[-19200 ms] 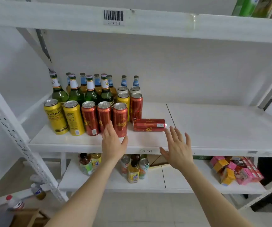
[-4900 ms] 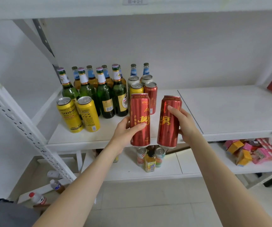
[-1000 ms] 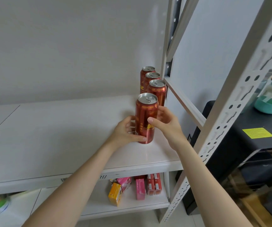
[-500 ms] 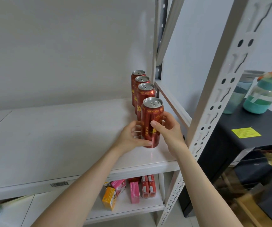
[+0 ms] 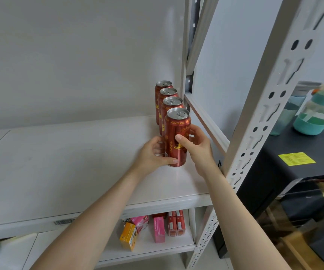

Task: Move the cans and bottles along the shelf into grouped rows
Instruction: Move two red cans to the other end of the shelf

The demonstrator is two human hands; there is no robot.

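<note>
Front red beer can [image 5: 177, 137] gripped by both hands at the right end of the shelf [image 5: 63, 162], heading a row of four.

The risk looked like a knock-on topple: the held can stood just ahead of the three red cans [image 5: 170, 102] lined up behind it toward the wall, so a shove backward or a twist on release could have tipped them like dominoes, or nudged one against the shelf upright [image 5: 186, 61]. The left hand [image 5: 153, 152] curled round the can's lower left side, thumb across the front near the base; the right hand [image 5: 196, 147] wrapped the right side, thumb pressed on the front label. Both sets of fingers were closed on the can, which stood upright with its base on the shelf or nearly so.
</note>
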